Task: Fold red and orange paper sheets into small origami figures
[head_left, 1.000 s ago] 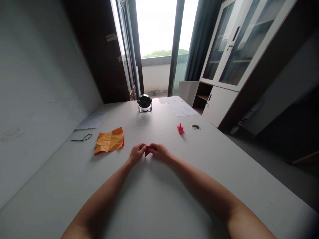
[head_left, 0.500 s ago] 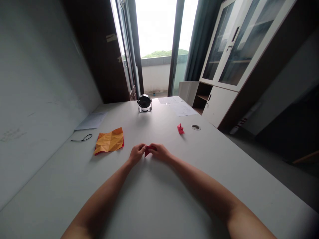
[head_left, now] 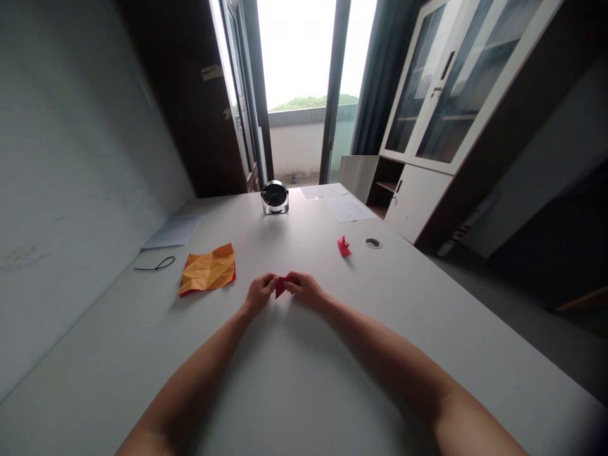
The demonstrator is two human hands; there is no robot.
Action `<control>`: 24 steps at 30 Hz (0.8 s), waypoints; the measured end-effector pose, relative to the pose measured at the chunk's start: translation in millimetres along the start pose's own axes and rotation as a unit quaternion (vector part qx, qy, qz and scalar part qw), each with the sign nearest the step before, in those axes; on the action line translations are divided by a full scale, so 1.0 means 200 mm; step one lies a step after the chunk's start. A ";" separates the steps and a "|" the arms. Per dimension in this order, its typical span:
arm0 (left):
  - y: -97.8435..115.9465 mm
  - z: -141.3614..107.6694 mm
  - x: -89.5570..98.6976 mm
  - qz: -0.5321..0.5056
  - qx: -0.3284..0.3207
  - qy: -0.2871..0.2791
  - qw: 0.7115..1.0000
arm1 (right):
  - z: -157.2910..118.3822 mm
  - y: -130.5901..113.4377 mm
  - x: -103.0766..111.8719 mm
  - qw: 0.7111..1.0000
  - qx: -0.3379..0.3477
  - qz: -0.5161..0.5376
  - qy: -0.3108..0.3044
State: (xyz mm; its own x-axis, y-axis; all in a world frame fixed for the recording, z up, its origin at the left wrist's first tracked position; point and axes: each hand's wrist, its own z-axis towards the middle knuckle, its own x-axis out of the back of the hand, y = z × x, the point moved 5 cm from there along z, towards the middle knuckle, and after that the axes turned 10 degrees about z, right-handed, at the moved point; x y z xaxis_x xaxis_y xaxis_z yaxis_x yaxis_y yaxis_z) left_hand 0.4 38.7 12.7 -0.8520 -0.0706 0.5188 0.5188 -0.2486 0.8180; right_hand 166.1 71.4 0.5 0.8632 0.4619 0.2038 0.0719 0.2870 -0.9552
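Two hands, the left (head_left: 259, 292) and the right (head_left: 305, 289), pinch folded red paper (head_left: 280, 287) from opposite sides. Likely light and easily creased, it suits a gentle edge hold.

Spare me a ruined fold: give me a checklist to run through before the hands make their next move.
1. Left hand has hold of the red paper: ok, fingers at its left side.
2. Right hand has hold of it too: ok, fingers at its right side.
3. Edges and creases of the red paper line up: cannot tell, it is small in view and partly covered by the fingers.
4. Orange sheet is apart from both hands: ok, it lies off to the left.
5. Orange sheet is smooth: not ok, creases run across it.
6. Small folded piece is apart from both hands: ok, off to the right.
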 end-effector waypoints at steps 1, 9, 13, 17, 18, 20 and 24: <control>0.00 0.00 0.00 -0.002 0.001 0.002 1.000 | 0.00 0.00 0.00 1.000 0.000 0.013 0.005; 0.00 -0.01 0.00 0.004 0.008 -0.001 1.000 | 0.00 0.01 0.02 0.999 0.015 0.025 0.032; 0.01 -0.01 0.00 0.011 0.004 -0.006 1.000 | 0.00 0.01 0.02 0.999 0.018 0.031 0.036; 0.03 -0.01 0.00 0.020 0.003 -0.005 1.000 | 0.00 0.02 0.02 0.999 0.009 0.024 0.043; 0.02 -0.01 0.00 0.022 0.004 -0.004 1.000 | 0.00 0.02 0.02 0.999 0.005 0.021 0.044; 0.02 -0.01 0.00 0.020 0.005 -0.003 1.000 | 0.00 0.02 0.02 0.999 0.002 0.019 0.044; 0.00 -0.01 0.00 0.008 0.003 0.007 1.000 | 0.00 0.02 0.02 0.999 0.007 0.033 0.038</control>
State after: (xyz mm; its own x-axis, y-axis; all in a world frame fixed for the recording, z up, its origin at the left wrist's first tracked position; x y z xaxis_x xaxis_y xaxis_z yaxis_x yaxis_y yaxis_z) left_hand 1.1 37.5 12.4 -0.8442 -0.0874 0.5288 0.5329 -0.2420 0.8108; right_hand 168.7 74.8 -2.2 0.9012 0.4153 0.1240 0.0076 0.2709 -0.9626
